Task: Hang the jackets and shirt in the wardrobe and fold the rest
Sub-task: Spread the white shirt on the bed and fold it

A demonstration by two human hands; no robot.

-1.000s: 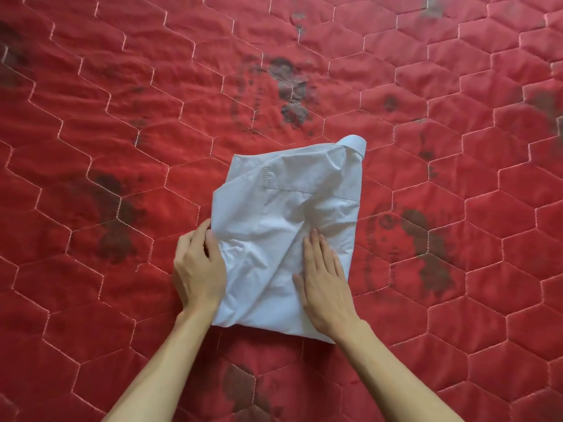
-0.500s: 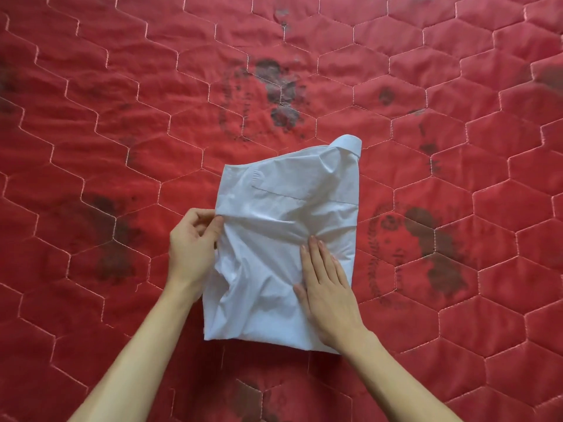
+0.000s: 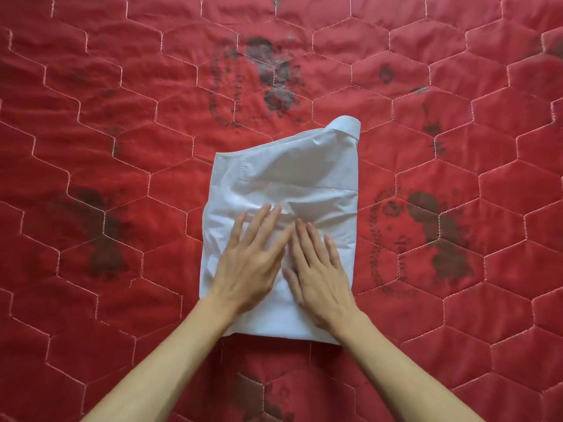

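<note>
Off the edge came the left hand (image 3: 246,269): half a second before, it was pinching the left border of the white shirt (image 3: 292,178), and now it lay flat on top of the cloth, fingers straight and fanned apart, pointing up and to the right. Beside it, the right hand (image 3: 320,269) stayed where it had been, palm down on the lower right part of the shirt, fingers straight and close together. The two hands sat just beside each other, with the left fingertips almost meeting the right ones near the middle of the garment. Neither hand gripped anything; both pressed the fabric down.

The shirt itself was folded into a rough upright rectangle and lay flat at the centre of the red quilt (image 3: 122,153). Its left side, bunched up a moment earlier, was now tucked in and straighter. Creases gathered just above the fingertips, and a seam ran across the upper part. The collar (image 3: 347,124) poked up at the far right corner. Dark printed patches (image 3: 274,77) showed on the quilt beyond the shirt and on both sides of it.
</note>
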